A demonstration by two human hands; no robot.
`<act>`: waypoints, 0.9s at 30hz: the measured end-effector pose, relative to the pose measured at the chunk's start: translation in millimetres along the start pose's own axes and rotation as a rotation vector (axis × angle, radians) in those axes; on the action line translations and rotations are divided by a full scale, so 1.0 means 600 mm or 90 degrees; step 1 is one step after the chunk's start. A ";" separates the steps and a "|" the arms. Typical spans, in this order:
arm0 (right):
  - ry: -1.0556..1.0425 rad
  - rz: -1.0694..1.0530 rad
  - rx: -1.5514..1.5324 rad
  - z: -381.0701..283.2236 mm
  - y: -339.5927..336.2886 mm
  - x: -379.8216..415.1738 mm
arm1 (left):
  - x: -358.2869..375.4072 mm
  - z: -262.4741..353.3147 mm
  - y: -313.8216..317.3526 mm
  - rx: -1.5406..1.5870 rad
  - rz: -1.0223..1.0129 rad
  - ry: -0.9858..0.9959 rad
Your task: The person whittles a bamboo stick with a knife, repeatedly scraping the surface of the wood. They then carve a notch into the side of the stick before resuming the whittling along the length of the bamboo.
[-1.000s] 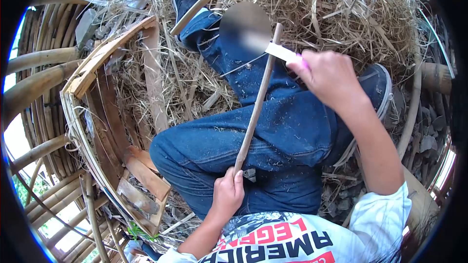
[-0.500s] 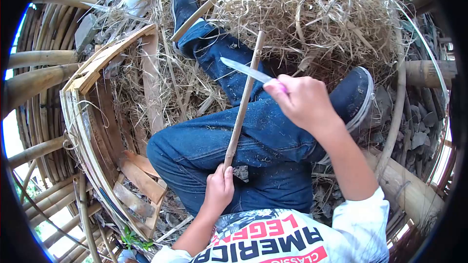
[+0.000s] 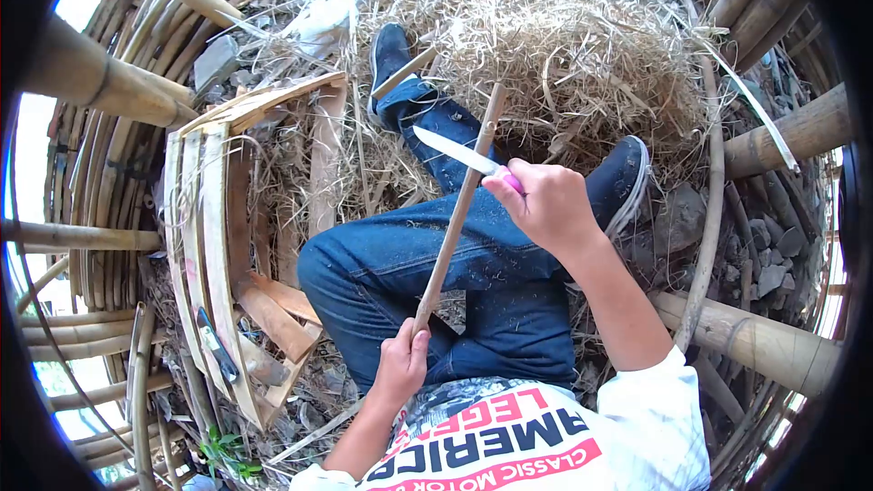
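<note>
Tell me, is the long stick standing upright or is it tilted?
Tilted. The stick leans up and to the right from the left hand over the legs, and the knife in the right hand crosses its upper part.

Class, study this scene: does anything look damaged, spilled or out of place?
Pale shavings lie heaped past the feet and fleck the jeans. The knife in the right hand meets the stick held by the left hand.
</note>
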State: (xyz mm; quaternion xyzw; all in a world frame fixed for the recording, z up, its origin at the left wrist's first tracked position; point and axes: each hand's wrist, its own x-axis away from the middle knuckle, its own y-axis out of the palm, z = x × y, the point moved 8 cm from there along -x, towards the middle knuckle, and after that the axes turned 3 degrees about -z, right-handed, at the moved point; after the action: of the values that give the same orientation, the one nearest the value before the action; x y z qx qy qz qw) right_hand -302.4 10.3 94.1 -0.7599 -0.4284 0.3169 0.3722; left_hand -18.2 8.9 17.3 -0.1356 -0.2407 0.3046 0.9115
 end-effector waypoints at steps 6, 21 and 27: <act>-0.123 0.051 -0.048 -0.116 -0.031 0.012 | 0.089 0.005 -0.044 0.018 0.094 -0.003; -0.290 -0.074 0.029 -0.260 -0.017 0.067 | 0.277 -0.018 -0.032 0.013 0.210 -0.065; -0.312 -0.092 0.020 -0.276 -0.008 0.064 | 0.275 -0.033 -0.030 0.023 0.189 -0.079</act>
State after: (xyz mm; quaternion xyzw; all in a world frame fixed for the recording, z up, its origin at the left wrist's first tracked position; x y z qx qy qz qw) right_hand -155.1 -2.4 178.0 -0.6219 -0.5543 0.4707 0.2905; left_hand 116.4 95.4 66.7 -0.1341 -0.2680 0.4480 0.8423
